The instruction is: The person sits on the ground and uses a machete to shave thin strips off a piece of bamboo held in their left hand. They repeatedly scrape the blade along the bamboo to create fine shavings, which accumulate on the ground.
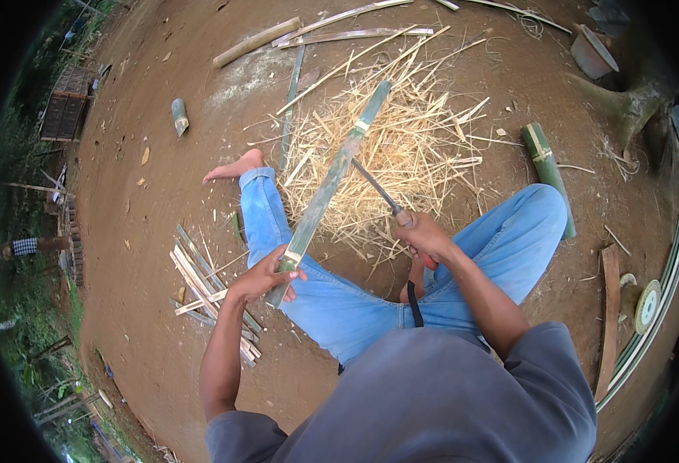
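Observation:
A long green bamboo strip (327,191) slants up and away from me, its near end in my left hand (266,276). Pale scraped bands show at its nodes. My right hand (424,238) is closed round the wooden handle of a knife (378,187). The narrow dark blade points up and left, its tip at or very close to the strip's right edge; I cannot tell whether they touch. A red piece shows below my right fist. Under the strip and blade spreads a heap of pale bamboo shavings (401,154).
Split bamboo pieces (208,289) lie at my left. A green bamboo section (546,174) stands beyond my right knee; a shorter one (180,117) lies far left. At right are long strips (648,332), a plank (609,316) and a round disc (648,307). A bucket (592,52) sits far right.

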